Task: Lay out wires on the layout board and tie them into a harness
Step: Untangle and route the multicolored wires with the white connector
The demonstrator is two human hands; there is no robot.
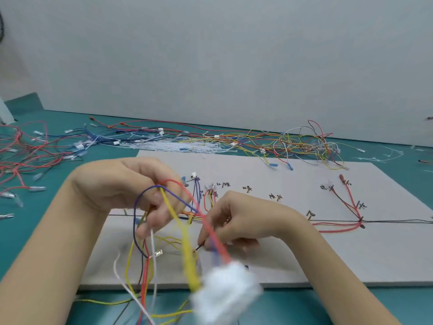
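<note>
The layout board [269, 249] is laid flat on the green desk [42, 242], with spare wires [210, 141] heaped along its far edge and a few red and black runs already routed along the marked line at its right. The step in hand is judged to be the sorting of a loose bundle of wires [178, 219], which is lifted above the near left part of the board.

It would be done well if each wire were drawn clear singly before being laid against its label, so that crossings are not tied in.

The bundle is gripped in the curled fingers of the left hand [131, 186], the strands hanging down to a blurred white connector [225, 294]. A thin dark wire end is pinched by the right hand [236, 221], just beside the bundle.
</note>
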